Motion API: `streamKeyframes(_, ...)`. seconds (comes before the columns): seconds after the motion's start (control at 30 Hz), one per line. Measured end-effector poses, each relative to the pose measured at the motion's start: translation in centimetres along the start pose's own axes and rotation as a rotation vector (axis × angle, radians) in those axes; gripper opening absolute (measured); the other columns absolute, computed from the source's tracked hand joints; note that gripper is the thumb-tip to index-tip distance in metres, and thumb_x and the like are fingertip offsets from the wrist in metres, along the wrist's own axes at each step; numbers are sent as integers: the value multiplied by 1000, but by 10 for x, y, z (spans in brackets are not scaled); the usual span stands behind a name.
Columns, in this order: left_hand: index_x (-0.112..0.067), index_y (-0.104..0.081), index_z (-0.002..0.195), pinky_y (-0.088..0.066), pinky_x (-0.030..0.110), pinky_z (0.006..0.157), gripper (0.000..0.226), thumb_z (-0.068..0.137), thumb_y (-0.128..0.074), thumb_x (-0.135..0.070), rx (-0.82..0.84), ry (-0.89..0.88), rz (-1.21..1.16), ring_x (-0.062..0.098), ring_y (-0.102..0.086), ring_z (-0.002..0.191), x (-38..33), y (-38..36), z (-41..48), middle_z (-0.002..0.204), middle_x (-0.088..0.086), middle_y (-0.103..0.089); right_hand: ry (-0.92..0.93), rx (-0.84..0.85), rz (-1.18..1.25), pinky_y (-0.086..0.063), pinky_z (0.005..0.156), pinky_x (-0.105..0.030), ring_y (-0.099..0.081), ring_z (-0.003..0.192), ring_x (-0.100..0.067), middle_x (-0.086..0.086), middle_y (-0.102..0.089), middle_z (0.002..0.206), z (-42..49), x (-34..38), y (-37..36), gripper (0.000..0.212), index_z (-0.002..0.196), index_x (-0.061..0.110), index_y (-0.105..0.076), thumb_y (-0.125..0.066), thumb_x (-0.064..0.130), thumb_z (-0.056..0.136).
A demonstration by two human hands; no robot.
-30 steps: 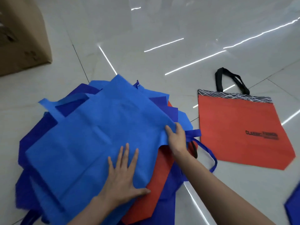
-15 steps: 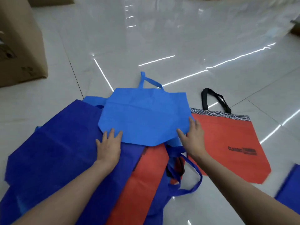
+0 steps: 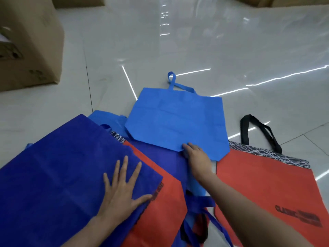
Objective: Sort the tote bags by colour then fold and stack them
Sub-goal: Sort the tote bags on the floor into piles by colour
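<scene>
While sorting has barely begun, nothing folded, left hand point(image 3: 122, 191) lies spread flat on navy bag point(image 3: 62, 172); right hand point(image 3: 197, 155) touches blue bag point(image 3: 176, 122) edge, grip unclear.

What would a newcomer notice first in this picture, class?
A light blue tote bag lies flat at centre, the right hand resting on its near edge. The left hand presses flat on a dark blue bag at left; an orange bag lies at right.
</scene>
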State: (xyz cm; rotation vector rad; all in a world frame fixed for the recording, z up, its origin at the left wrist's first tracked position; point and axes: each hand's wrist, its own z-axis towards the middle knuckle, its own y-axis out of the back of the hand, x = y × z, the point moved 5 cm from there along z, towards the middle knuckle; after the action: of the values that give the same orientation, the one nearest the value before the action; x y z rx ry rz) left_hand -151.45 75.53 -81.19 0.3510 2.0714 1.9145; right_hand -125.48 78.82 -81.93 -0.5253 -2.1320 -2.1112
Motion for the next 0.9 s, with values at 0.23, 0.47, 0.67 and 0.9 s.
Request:
streamKeyframes(0.23, -12, -42, 137, -33, 61, 94, 92, 74, -34, -78, -67, -2, 9, 35, -32, 134, -4, -2, -4, 146, 19, -37, -50, 239, -50, -30, 103, -49, -28, 133, -31, -9, -29, 147, 82, -14, -23, 40, 137, 16, -36, -28, 32, 101)
streamKeyframes(0.47, -9, -69, 101, -50, 23, 60, 31, 94, -43, -24, -325, 168, -516, 12, -68, 72, 3, 45, -25, 85, 1, -72, -93, -111, 830, -43, 78, -30, -58, 78, -6, 2, -64, 87, -17, 84, 36, 19, 93, 14, -59, -48, 29, 97)
streamKeyframes(0.67, -12, -61, 94, -52, 18, 78, 23, 100, -38, -15, -17, 272, -1400, 4, -62, 106, -12, 62, -15, 112, -5, -65, -525, 131, 1293, -45, 96, -36, -58, 104, -16, 14, -55, 102, -132, 121, 7, 33, 103, 27, -48, -65, 45, 82)
streamKeyframes(0.9, -23, -32, 144, -12, 37, 115, 52, 96, -46, -38, 178, 136, -380, 19, -6, 146, 44, 19, -55, 157, -3, -9, -871, 75, 1348, -50, 90, -46, -63, 96, -27, -13, -64, 107, -150, 155, -55, 48, 108, 5, -47, -77, 22, 75)
